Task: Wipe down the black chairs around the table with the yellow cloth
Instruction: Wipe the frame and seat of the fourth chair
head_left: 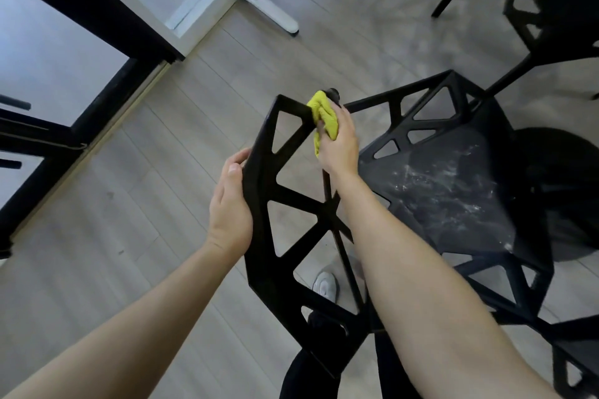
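Head view showed the right hand (pixel 338 142) pinching the yellow cloth (pixel 324 118) against the black chair (pixel 269 204) backrest at frame centre. The left hand (pixel 230 207) gripped its edge; firm bracing would probably let the strokes press harder.

The right hand (pixel 338 142) is covering much of the bunched yellow cloth (pixel 322 116), and its fingertips are hiding behind the black openwork plastic chair (pixel 453 178). The frame's lower right edge is cutting that chair off. A second black chair (pixel 551 3) is running off the upper right corner.
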Tool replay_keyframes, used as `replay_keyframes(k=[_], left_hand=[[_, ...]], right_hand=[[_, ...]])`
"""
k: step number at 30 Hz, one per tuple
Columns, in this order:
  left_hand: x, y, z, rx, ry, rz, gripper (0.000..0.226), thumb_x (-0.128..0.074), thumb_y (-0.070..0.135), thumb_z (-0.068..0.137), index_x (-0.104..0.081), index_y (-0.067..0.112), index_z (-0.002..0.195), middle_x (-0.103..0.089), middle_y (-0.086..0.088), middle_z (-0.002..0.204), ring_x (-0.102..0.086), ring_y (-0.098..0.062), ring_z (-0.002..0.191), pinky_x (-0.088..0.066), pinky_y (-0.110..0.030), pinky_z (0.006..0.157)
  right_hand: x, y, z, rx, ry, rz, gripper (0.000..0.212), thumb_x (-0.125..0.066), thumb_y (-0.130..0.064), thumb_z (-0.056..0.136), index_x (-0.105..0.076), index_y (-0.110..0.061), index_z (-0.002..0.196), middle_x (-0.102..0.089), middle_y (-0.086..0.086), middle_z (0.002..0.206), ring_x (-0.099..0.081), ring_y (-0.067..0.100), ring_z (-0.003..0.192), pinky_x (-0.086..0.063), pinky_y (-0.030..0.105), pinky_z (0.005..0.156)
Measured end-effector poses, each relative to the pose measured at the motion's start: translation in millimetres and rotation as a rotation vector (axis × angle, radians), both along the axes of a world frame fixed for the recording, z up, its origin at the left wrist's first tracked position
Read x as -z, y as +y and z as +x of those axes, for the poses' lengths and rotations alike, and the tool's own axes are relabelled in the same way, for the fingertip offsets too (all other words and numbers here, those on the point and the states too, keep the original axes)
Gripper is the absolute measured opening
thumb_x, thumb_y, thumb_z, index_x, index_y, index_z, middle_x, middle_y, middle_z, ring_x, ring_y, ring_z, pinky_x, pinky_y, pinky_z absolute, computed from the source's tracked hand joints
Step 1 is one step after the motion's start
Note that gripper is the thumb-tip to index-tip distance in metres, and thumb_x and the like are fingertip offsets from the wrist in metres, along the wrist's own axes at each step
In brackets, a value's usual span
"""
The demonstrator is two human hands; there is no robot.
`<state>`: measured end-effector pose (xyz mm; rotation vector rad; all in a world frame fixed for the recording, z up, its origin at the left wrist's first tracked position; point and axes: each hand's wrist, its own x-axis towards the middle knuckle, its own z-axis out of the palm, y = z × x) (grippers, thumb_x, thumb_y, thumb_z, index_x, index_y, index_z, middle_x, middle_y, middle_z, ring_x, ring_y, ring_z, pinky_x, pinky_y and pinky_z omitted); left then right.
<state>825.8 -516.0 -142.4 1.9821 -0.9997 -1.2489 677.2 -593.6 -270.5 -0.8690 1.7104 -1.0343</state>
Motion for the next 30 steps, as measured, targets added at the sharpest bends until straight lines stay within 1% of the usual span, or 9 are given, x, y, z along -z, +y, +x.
replay_keyframes(k=[4, 7, 10, 13, 16, 18, 22, 27, 30], left_hand=[[5, 0, 1, -0.054, 0.024, -0.011, 0.04, -0.03, 0.028, 0.118, -0.067, 0.035, 0.131, -0.071, 0.014, 0.122, -0.065, 0.006, 0.111, -0.046, -0.002, 0.084], [8, 1, 5, -0.116, 0.092, -0.024, 0.037, -0.035, 0.026, 0.118, -0.07, 0.029, 0.13, -0.075, 0.01, 0.122, -0.069, -0.001, 0.118, -0.05, -0.014, 0.096], [9, 0, 3, -0.095, 0.088, 0.0, 0.04, -0.034, 0.028, 0.118, -0.068, 0.027, 0.138, -0.073, 0.006, 0.129, -0.067, -0.004, 0.122, -0.051, -0.015, 0.099], [10, -1, 3, -0.202, 0.106, 0.028, 0.031, -0.043, 0.026, 0.115, -0.074, 0.027, 0.118, -0.08, 0.014, 0.108, -0.071, 0.003, 0.104, -0.053, -0.015, 0.092], [10, 3, 4, -0.193, 0.062, 0.048, 0.026, -0.046, 0.017, 0.111, -0.063, 0.032, 0.098, -0.075, 0.025, 0.083, -0.065, 0.02, 0.079, -0.047, -0.005, 0.08], [2, 3, 1, -0.202, 0.019, 0.032, 0.03, -0.041, 0.024, 0.116, -0.069, 0.029, 0.107, -0.073, 0.016, 0.097, -0.066, 0.015, 0.084, -0.047, -0.005, 0.076], [-5, 3, -4, -0.005, -0.044, 0.055, 0.041, -0.025, 0.036, 0.118, -0.061, 0.035, 0.138, -0.064, 0.008, 0.121, -0.058, -0.005, 0.112, -0.042, -0.019, 0.086], [-1, 0, -2, -0.073, -0.076, 0.016, 0.037, -0.035, 0.034, 0.115, -0.07, 0.042, 0.12, -0.073, 0.015, 0.109, -0.066, 0.004, 0.1, -0.048, -0.02, 0.086], [-3, 2, -2, -0.028, -0.111, 0.017, 0.039, -0.03, 0.034, 0.116, -0.067, 0.038, 0.128, -0.07, 0.015, 0.113, -0.063, 0.01, 0.099, -0.046, -0.013, 0.082]], right_hand=[[-62, 50, 27, -0.12, -0.087, -0.205, 0.053, -0.066, -0.01, 0.102, -0.055, -0.02, 0.153, -0.049, 0.001, 0.16, -0.043, 0.012, 0.149, -0.036, 0.027, 0.123], [-103, 137, 31, -0.467, -0.176, -0.304, 0.072, -0.064, 0.012, 0.094, -0.053, -0.022, 0.156, -0.038, -0.007, 0.168, -0.029, 0.012, 0.159, -0.033, 0.037, 0.128], [-99, 153, 4, -0.561, -0.213, -0.296, 0.068, -0.065, 0.012, 0.095, -0.055, -0.021, 0.154, -0.041, -0.007, 0.166, -0.036, 0.015, 0.156, -0.039, 0.045, 0.124], [-109, 118, 11, -0.46, -0.242, -0.33, 0.065, -0.064, 0.012, 0.096, -0.054, -0.016, 0.154, -0.044, -0.001, 0.164, -0.039, 0.018, 0.155, -0.039, 0.051, 0.123], [-106, 118, 32, -0.558, -0.185, -0.412, 0.086, -0.056, 0.03, 0.075, -0.055, -0.009, 0.152, -0.04, 0.005, 0.167, -0.027, 0.021, 0.16, -0.027, 0.052, 0.129], [-68, 139, 16, -0.59, -0.11, -0.339, 0.082, -0.058, 0.026, 0.082, -0.055, -0.015, 0.153, -0.04, -0.001, 0.167, -0.032, 0.017, 0.158, -0.032, 0.046, 0.128], [-6, 154, -40, -0.448, -0.007, 0.125, 0.043, -0.061, -0.03, 0.107, -0.055, -0.034, 0.15, -0.059, -0.014, 0.142, -0.057, 0.009, 0.134, -0.048, 0.041, 0.114], [-58, 144, 4, -0.516, -0.133, -0.23, 0.065, -0.063, -0.001, 0.102, -0.048, -0.029, 0.158, -0.044, -0.009, 0.159, -0.044, 0.007, 0.148, -0.044, 0.021, 0.114], [-29, 163, -10, -0.605, -0.05, -0.177, 0.076, -0.061, 0.008, 0.096, -0.048, -0.035, 0.158, -0.036, -0.014, 0.165, -0.036, 0.005, 0.153, -0.039, 0.022, 0.119]])
